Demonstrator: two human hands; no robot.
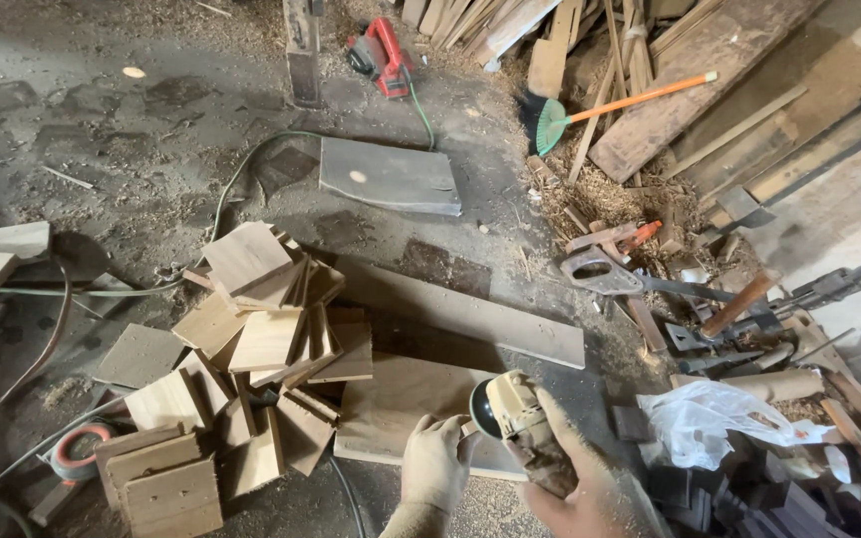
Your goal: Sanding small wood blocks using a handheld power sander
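Note:
My left hand, in a dusty work glove, grips the front of a handheld angle grinder near its dark disc. Dust-covered, my right hand wraps around the grinder's rear body. The tool hovers over a flat wooden board lying on the floor at bottom centre. A heap of small square wooden pieces lies just left of the board. A long plank lies beyond it.
A green cable runs across the sawdust-strewn floor to a red power tool. A handsaw, hammer, clamps and a white plastic bag lie at right. A broom and stacked lumber fill the top right. A grey slab lies mid-floor.

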